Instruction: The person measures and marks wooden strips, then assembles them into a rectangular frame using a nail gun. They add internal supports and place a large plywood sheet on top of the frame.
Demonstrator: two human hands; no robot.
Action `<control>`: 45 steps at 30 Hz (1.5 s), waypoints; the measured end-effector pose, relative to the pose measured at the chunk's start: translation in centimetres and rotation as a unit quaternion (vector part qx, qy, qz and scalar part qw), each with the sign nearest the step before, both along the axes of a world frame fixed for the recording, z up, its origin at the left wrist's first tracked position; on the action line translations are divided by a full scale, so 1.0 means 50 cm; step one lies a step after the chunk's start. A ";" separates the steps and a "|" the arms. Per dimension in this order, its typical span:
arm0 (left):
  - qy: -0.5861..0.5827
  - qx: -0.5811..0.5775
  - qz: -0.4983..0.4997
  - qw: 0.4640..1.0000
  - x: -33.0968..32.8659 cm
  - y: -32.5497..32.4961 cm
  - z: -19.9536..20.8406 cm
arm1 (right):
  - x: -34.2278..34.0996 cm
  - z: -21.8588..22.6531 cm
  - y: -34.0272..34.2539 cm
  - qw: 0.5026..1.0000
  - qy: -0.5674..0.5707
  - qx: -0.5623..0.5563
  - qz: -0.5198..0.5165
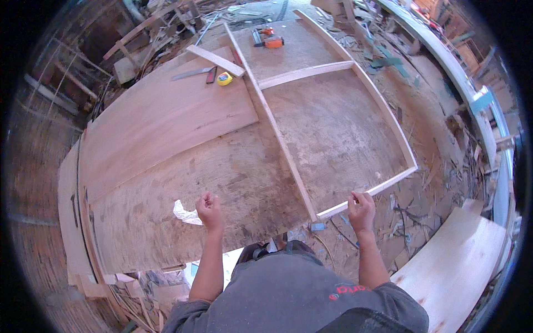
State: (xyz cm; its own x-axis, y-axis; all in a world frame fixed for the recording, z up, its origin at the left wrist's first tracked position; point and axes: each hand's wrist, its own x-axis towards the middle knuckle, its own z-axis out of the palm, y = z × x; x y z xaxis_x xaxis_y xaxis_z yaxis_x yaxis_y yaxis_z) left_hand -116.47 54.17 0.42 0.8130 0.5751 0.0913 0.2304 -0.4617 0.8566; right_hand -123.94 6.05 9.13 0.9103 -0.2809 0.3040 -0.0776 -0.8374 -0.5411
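Note:
My left hand (209,212) is closed, held over the near part of the worn plywood tabletop (222,166). Right beside it lies a crumpled white scrap (186,213), perhaps paper or plastic. Fingers curled in, my right hand (361,210) is at the near rail of a wooden frame (288,155); whether it touches the rail I cannot tell. Anything inside either hand is hidden. The frame is made of pale narrow strips with a crosspiece (305,74) and lies on the right of the tabletop.
A plywood sheet (172,127) covers the far left, bearing a loose strip (215,60), a try square (191,74) and a yellow tape measure (224,79). An orange tool like a nail gun (273,42) lies inside the frame's far bay. Wood scraps litter the ground; a pale board (452,266) lies lower right.

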 end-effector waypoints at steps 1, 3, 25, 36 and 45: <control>0.001 0.007 -0.013 1.000 0.002 -0.007 0.000 | -0.017 0.003 -0.003 1.000 -0.007 -0.006 -0.006; 0.002 -0.006 -0.036 0.999 0.008 -0.032 0.006 | -0.063 0.005 -0.021 0.999 -0.011 -0.033 -0.028; -0.125 -0.091 -0.151 0.976 0.030 -0.372 0.145 | -0.738 -0.276 -0.139 0.860 0.425 0.113 -0.258; -0.237 -0.017 -0.244 0.940 0.029 -1.101 0.199 | -1.048 -0.444 -0.674 0.811 0.466 0.236 -0.263; -0.217 -0.054 -0.304 0.926 0.097 -1.519 0.190 | -0.706 -0.367 -1.223 0.905 0.259 0.206 -0.269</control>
